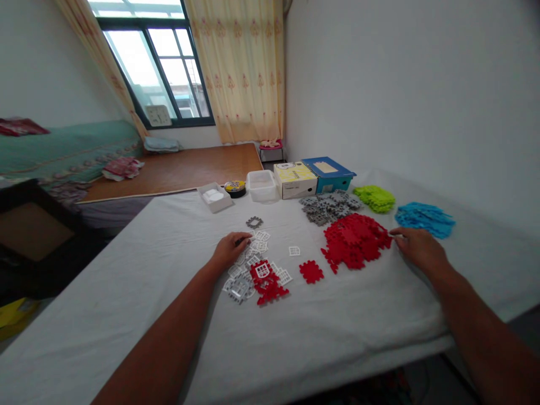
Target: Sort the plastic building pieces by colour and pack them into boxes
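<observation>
Near, on the white cloth (105,315): loose red pieces (270,288), with a white lattice piece (262,271) on top; light grey pieces (239,288) just to the left. Slightly beyond: a single red tile (311,271), lying flat, apart from both loose reds and heap.

Further out: left hand (230,248) at the scattered white pieces (259,246), fingers bent, thumb and fingertips drawn narrow; cannot tell of anything held. Right hand (415,244) at the right edge of the red heap (354,242), fingertips narrow; cannot tell pinch from mere touch.

Reads as piece-handling at two spots at once, red to the right, white to the left. Seems to call next for a narrow fingertip grip on one edge and gentle parting from overlapping neighbours, without dragging the heap.

Beyond: grey frame piece (254,222), blue pile (424,219), grey pile (329,207), green pile (374,198). Farthest on the cloth: shallow white box (223,205), clear tub (262,188), yellow box (295,183), blue box (333,180).
</observation>
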`<state>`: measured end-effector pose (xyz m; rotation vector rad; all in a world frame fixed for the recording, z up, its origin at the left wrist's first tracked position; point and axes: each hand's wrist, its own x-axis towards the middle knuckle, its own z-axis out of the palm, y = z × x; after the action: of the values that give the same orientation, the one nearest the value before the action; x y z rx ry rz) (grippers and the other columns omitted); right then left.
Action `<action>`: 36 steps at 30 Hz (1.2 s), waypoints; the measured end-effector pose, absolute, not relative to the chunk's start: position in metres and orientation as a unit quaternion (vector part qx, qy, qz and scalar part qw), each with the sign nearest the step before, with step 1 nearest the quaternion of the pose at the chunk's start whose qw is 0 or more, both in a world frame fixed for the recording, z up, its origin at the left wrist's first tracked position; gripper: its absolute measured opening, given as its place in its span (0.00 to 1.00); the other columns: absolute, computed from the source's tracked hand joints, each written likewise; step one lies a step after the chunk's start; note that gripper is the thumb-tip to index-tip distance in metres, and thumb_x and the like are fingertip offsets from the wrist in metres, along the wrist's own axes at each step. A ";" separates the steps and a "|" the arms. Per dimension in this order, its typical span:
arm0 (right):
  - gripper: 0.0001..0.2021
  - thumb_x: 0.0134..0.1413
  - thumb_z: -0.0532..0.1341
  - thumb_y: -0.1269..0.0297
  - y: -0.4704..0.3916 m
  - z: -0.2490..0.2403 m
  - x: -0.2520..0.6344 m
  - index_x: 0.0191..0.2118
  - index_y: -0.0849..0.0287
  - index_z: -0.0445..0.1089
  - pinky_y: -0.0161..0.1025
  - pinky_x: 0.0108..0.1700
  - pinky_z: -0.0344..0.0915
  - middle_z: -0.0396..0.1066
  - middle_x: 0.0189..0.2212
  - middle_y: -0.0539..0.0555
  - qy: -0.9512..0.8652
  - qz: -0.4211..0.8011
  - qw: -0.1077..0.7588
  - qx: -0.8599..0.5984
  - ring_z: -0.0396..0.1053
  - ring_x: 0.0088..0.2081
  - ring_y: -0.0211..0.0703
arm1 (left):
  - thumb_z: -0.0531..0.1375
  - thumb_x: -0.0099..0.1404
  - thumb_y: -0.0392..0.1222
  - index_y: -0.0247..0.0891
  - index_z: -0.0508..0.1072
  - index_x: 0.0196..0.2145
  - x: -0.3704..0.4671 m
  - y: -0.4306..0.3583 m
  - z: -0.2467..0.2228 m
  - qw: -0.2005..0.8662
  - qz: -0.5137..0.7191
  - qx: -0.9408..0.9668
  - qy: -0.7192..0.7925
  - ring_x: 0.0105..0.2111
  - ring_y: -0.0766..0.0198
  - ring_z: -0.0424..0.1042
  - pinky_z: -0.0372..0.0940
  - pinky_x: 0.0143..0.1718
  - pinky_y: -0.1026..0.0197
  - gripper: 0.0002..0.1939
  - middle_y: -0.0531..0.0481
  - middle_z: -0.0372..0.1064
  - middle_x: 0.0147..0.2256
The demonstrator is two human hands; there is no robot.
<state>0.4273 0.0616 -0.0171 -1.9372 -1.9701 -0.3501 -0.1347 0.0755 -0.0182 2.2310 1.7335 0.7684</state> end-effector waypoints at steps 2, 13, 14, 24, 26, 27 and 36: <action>0.15 0.58 0.54 0.63 0.059 -0.004 0.414 0.43 0.57 0.77 0.50 0.40 0.66 0.76 0.39 0.63 -0.695 -0.166 0.168 -0.679 0.71 0.42 0.59 | 0.55 0.65 0.47 0.43 0.78 0.46 -0.136 0.077 -0.020 0.107 0.264 0.759 0.586 0.44 0.56 0.74 0.67 0.48 0.56 0.17 0.47 0.77 0.44; 0.13 0.62 0.55 0.69 0.048 0.036 0.192 0.49 0.59 0.72 0.47 0.54 0.63 0.73 0.48 0.59 -0.925 0.011 0.173 -0.337 0.66 0.50 0.48 | 0.56 0.65 0.47 0.43 0.78 0.46 -0.134 0.074 -0.019 0.104 0.265 0.761 0.584 0.43 0.57 0.75 0.67 0.47 0.57 0.16 0.48 0.77 0.43; 0.13 0.62 0.56 0.68 0.049 0.030 0.178 0.50 0.60 0.71 0.48 0.54 0.63 0.72 0.50 0.60 -0.933 0.014 0.147 -0.329 0.66 0.51 0.49 | 0.56 0.65 0.47 0.43 0.78 0.46 -0.134 0.074 -0.019 0.105 0.267 0.760 0.583 0.43 0.57 0.75 0.67 0.46 0.57 0.16 0.48 0.77 0.43; 0.11 0.65 0.55 0.67 0.056 -0.004 0.151 0.47 0.60 0.73 0.44 0.53 0.61 0.72 0.48 0.60 -0.937 0.022 0.127 -0.324 0.65 0.49 0.47 | 0.55 0.66 0.47 0.44 0.78 0.47 -0.136 0.077 -0.023 0.109 0.267 0.764 0.577 0.44 0.57 0.74 0.67 0.48 0.57 0.17 0.49 0.77 0.44; 0.11 0.66 0.54 0.67 0.054 -0.003 0.154 0.46 0.61 0.73 0.44 0.53 0.61 0.73 0.46 0.60 -0.938 0.027 0.142 -0.315 0.65 0.48 0.47 | 0.55 0.66 0.48 0.44 0.78 0.47 -0.136 0.077 -0.022 0.108 0.264 0.762 0.581 0.44 0.57 0.74 0.67 0.48 0.56 0.17 0.49 0.77 0.44; 0.11 0.66 0.54 0.67 0.053 -0.001 0.156 0.45 0.62 0.73 0.45 0.53 0.61 0.73 0.45 0.61 -0.939 0.029 0.145 -0.312 0.65 0.47 0.47 | 0.55 0.66 0.48 0.44 0.78 0.47 -0.135 0.076 -0.022 0.107 0.263 0.761 0.583 0.44 0.57 0.74 0.67 0.48 0.56 0.17 0.49 0.77 0.44; 0.08 0.63 0.56 0.69 0.047 0.010 0.171 0.40 0.62 0.73 0.40 0.48 0.59 0.73 0.39 0.58 -0.929 0.036 0.092 -0.356 0.66 0.42 0.46 | 0.55 0.66 0.48 0.44 0.77 0.47 -0.136 0.076 -0.020 0.106 0.259 0.767 0.578 0.45 0.57 0.74 0.67 0.48 0.56 0.17 0.48 0.77 0.44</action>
<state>0.1708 0.0472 0.0099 -1.0569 -2.7592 0.1081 -0.1355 0.0757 -0.0195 2.2583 1.7014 0.7630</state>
